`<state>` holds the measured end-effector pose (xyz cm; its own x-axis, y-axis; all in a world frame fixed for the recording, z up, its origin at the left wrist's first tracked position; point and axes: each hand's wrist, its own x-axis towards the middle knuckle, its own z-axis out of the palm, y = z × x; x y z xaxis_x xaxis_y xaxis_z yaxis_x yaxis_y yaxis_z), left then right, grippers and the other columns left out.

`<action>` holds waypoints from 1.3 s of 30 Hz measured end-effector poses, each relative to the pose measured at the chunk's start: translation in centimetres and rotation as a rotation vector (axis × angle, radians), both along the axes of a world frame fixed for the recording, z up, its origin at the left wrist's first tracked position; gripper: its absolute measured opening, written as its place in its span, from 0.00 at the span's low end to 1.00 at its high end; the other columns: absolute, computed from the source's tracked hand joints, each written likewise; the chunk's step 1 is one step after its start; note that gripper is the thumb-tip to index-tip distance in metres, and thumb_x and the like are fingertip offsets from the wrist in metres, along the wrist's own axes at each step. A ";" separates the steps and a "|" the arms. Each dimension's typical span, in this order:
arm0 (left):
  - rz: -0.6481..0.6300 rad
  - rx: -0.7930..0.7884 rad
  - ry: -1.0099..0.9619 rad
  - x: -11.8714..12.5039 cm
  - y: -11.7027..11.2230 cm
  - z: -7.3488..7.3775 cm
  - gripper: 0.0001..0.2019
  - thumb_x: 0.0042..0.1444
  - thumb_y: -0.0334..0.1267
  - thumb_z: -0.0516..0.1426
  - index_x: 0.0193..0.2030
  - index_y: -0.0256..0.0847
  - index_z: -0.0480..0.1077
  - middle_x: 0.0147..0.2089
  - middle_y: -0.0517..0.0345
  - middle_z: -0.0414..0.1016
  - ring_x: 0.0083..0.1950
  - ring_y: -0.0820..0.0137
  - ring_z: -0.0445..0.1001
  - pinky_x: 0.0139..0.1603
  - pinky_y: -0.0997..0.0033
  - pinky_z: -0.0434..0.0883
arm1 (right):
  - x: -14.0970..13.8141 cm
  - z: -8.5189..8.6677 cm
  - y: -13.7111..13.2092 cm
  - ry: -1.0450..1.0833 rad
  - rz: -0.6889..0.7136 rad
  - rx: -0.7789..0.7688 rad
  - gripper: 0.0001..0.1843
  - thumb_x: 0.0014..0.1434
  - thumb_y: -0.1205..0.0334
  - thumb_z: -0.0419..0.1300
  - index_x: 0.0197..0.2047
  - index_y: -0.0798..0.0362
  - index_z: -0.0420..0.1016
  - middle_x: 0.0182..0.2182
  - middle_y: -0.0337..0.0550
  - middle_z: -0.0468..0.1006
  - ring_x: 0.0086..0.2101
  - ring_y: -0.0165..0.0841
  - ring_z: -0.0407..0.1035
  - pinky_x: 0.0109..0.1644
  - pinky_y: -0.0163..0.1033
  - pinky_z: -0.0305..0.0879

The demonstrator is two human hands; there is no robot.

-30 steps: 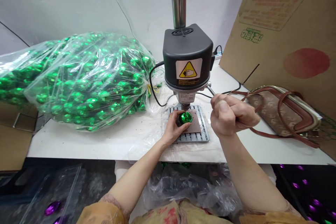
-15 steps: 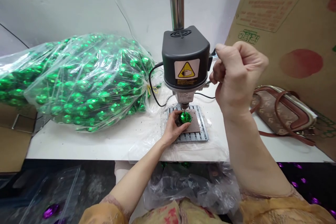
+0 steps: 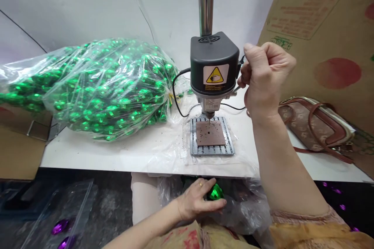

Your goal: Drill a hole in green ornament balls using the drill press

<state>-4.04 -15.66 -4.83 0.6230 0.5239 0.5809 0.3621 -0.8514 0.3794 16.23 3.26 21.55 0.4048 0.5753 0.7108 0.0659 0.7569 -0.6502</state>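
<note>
My left hand (image 3: pixel 201 199) is low over my lap, below the table's front edge. Its thumb and fingers curl round a shiny green faceted ball (image 3: pixel 216 192), above a clear plastic bag (image 3: pixel 248 210). To the right of the small bench drill press (image 3: pixel 214 64), my right hand (image 3: pixel 264 74) is closed on the feed lever (image 3: pixel 237 89), whose grip is mostly hidden in the fist. Beneath the bit, a brown square pad (image 3: pixel 210 138) with a dark hole lies on the slotted metal base (image 3: pixel 193 149), scattered with dark chips.
A big clear bag of green faceted balls (image 3: pixel 117 93) lies on the white table (image 3: pixel 117 159) at left, beside an open cardboard box (image 3: pixel 20 148). A brown handbag (image 3: pixel 318 124) and a large carton (image 3: pixel 309 46) stand at right. Purple balls (image 3: pixel 60 226) lie lower left.
My left hand has drawn the green ball off the pad, down toward my lap. My right hand stays on the lever. The view has shifted slightly.
</note>
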 end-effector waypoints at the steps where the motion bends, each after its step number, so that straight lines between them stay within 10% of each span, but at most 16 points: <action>1: 0.028 -0.019 0.059 -0.3 -0.8 -0.6 0.19 0.59 0.48 0.65 0.57 0.62 0.76 0.59 0.48 0.79 0.41 0.57 0.82 0.38 0.60 0.80 | -0.1 0.0 -0.1 0.015 0.006 -0.005 0.26 0.62 0.53 0.62 0.21 0.50 0.52 0.17 0.31 0.54 0.18 0.20 0.54 0.20 0.31 0.50; 5: 0.152 -0.030 0.120 -1.7 -1.6 -0.7 0.27 0.60 0.51 0.63 0.66 0.57 0.69 0.59 0.46 0.79 0.47 0.54 0.84 0.41 0.59 0.83 | -0.3 0.3 -0.4 0.110 0.040 -0.048 0.24 0.59 0.62 0.62 0.18 0.50 0.53 0.14 0.28 0.55 0.14 0.19 0.51 0.16 0.31 0.46; 9: 0.221 0.174 -0.180 -3.5 2.0 2.1 0.22 0.64 0.31 0.55 0.64 0.49 0.67 0.50 0.50 0.81 0.47 0.61 0.82 0.42 0.58 0.83 | -0.3 0.4 -0.6 0.143 0.072 -0.070 0.22 0.58 0.63 0.63 0.18 0.50 0.56 0.13 0.26 0.58 0.13 0.19 0.50 0.15 0.32 0.46; 20: 0.835 -0.241 0.402 -5.9 26.3 10.2 0.18 0.56 0.17 0.49 0.47 0.36 0.72 0.49 0.39 0.76 0.57 0.53 0.74 0.59 0.52 0.71 | -0.4 0.3 -0.8 0.119 0.052 -0.044 0.23 0.58 0.63 0.64 0.18 0.51 0.56 0.13 0.28 0.59 0.14 0.20 0.51 0.16 0.34 0.47; 39: 0.958 -0.295 0.519 -6.3 31.8 8.8 0.25 0.62 0.22 0.49 0.66 0.25 0.66 0.67 0.24 0.65 0.72 0.44 0.59 0.71 0.46 0.57 | -0.5 0.2 -1.1 0.099 0.028 -0.043 0.22 0.60 0.62 0.62 0.19 0.51 0.57 0.14 0.28 0.58 0.14 0.19 0.51 0.16 0.34 0.47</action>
<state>-10.38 16.12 3.98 0.0204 0.9894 0.1437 0.9903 -0.0398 0.1333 15.78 2.17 21.79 0.4553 0.6164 0.6424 -0.0206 0.7286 -0.6846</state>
